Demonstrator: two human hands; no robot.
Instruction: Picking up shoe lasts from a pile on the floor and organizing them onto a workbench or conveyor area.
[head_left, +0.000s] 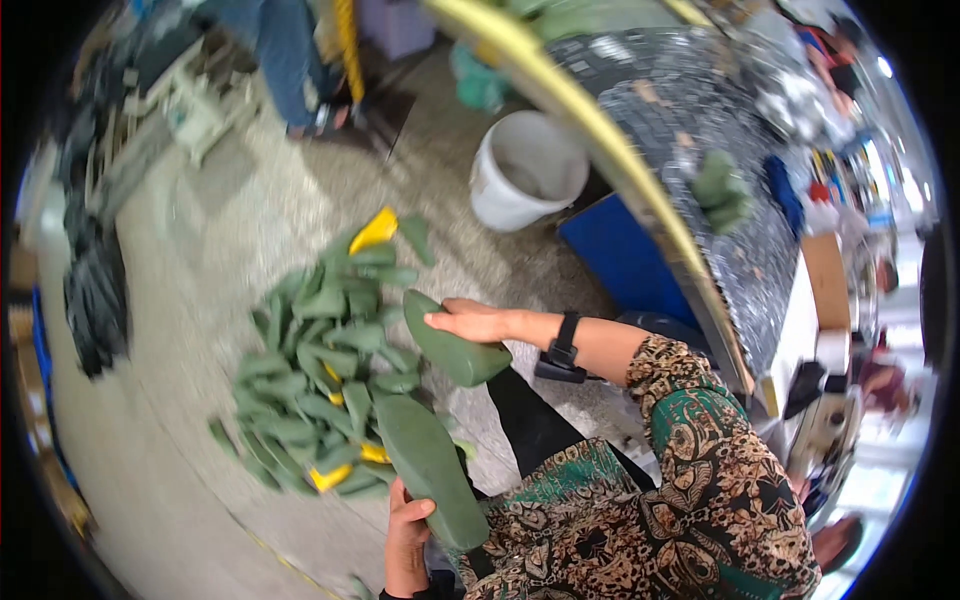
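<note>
Here, the person sits above a heap of green shoe-shaped forms point(320, 370) spread on the speckled floor point(200, 250), each hand holding one piece lifted off it. The right hand point(470, 322), at about three o'clock from the heap, lies flat along the top of a green form point(455, 350), fingers pressed together and curled over its upper edge, so the piece hangs under the palm with its broad face turned up for a look. The left hand point(408, 545), at about five o'clock from the heap, wraps the heel end of a longer green form point(430, 470), thumb across its face, which leaves the toe free and pointing toward twelve. A few yellow forms point(375, 230) show among the green. At about one o'clock from the heap stands a white bucket point(527, 170), just beside a blue bin point(620, 250) under the yellow-edged table point(600, 130).
</note>
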